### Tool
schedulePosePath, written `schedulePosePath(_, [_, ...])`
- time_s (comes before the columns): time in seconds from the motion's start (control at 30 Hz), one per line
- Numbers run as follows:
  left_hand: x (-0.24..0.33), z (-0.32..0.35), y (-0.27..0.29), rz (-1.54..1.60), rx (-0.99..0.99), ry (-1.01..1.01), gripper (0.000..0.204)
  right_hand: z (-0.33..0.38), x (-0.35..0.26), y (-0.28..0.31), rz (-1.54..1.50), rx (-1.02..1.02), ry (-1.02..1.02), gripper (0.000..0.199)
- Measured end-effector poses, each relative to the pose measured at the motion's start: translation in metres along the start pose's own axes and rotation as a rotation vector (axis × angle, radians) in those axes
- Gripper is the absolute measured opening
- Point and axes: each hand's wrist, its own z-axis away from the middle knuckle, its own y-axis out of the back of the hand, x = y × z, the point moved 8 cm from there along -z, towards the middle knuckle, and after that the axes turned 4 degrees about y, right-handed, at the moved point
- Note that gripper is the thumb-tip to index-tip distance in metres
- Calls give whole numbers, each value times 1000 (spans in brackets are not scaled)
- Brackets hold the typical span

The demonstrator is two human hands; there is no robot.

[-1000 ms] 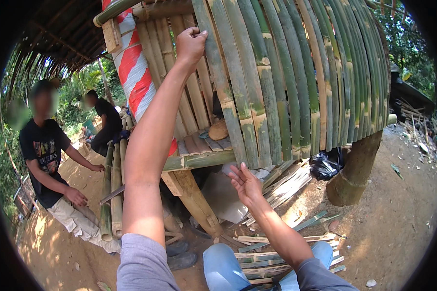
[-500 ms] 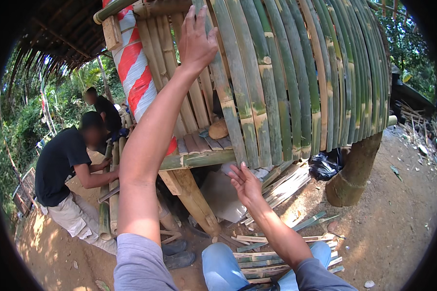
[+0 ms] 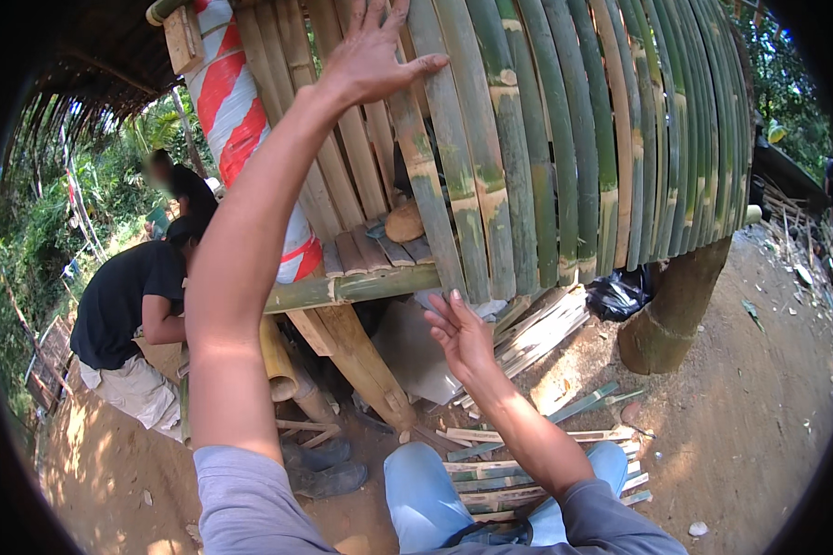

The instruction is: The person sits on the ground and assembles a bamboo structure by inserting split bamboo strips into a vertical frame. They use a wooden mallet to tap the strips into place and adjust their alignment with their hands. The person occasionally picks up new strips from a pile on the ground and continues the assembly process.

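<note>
A row of upright split-bamboo slats [image 3: 550,148], green with pale joints, forms a wall in front of me. My left hand [image 3: 366,63] is raised high against the upper part of the leftmost slat [image 3: 423,176], fingers spread and thumb stretched to the right; its fingertips reach the top edge of the view. My right hand [image 3: 463,340] is at that slat's lower end, palm up and fingers extended, the thumb at the tip. Neither hand is wrapped around anything. Behind the lower ends runs a horizontal bamboo beam [image 3: 352,289].
A post wrapped in red and white [image 3: 241,129] stands at left. A brown rounded object [image 3: 404,223] rests on the slatted floor inside. Below are a thick bamboo post [image 3: 680,305], a black plastic bag [image 3: 618,294] and cut strips [image 3: 500,481]. Two people work at left, the nearer one bending [image 3: 130,296].
My left hand's thumb has swung outward and its fingers have spread along the slat top. My right hand stays by the lower end. The nearer person at left bends lower.
</note>
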Motion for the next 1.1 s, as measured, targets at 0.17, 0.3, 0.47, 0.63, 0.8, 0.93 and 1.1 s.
schedulePosePath(0.17, [1, 5, 5, 165, -161, 11, 119, 3, -2, -3, 91, -6, 12, 43])
schedulePosePath(0.3, [0, 6, 3, 163, -128, 4, 120, -5, -4, 6, 207, -46, 62, 41])
schedulePosePath(0.47, [0, 8, 0, 128, -92, 40, 122, -13, -1, 10, 229, -53, 114, 44])
schedulePosePath(0.63, [1, 8, 1, 90, -135, 72, 125, -13, -1, 8, 225, -41, 147, 46])
schedulePosePath(0.8, [4, 8, 5, 138, -133, 34, 125, -12, 0, 6, 221, -31, 141, 47])
schedulePosePath(0.93, [2, 7, 3, 109, -157, 39, 126, -12, 0, 7, 215, -32, 152, 46])
schedulePosePath(1.1, [6, 8, 6, 116, -189, 53, 126, -12, 1, 8, 214, -35, 163, 44])
